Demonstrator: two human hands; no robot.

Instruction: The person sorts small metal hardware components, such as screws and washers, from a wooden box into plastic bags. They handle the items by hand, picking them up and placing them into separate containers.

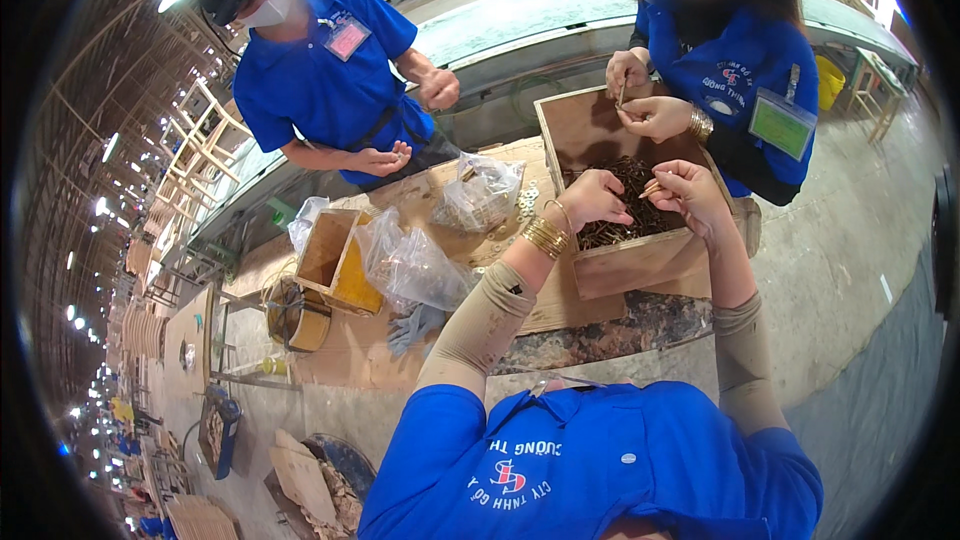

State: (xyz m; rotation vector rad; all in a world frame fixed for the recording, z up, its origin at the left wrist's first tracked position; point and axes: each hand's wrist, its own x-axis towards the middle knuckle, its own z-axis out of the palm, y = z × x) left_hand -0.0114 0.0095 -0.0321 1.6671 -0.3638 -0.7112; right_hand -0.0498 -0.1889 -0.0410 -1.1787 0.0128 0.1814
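Note:
A plywood box on the table holds a heap of thin, brass-brown screw-like pieces. My left hand reaches over its near left side, fingers drawn together above the heap; what they pinch, if anything, is too small to make out. Over the right part of the box, my right hand grips a few of the brass-brown screw-like pieces between thumb and fingers. Gold bangles circle my left wrist, and beige sleeves cover both forearms.
Across the box, a co-worker's hands hold a thin piece. Another person stands far left, hands raised. Clear plastic bags, a yellow-sided wooden box, a grey glove and small loose rings lie left of my arm.

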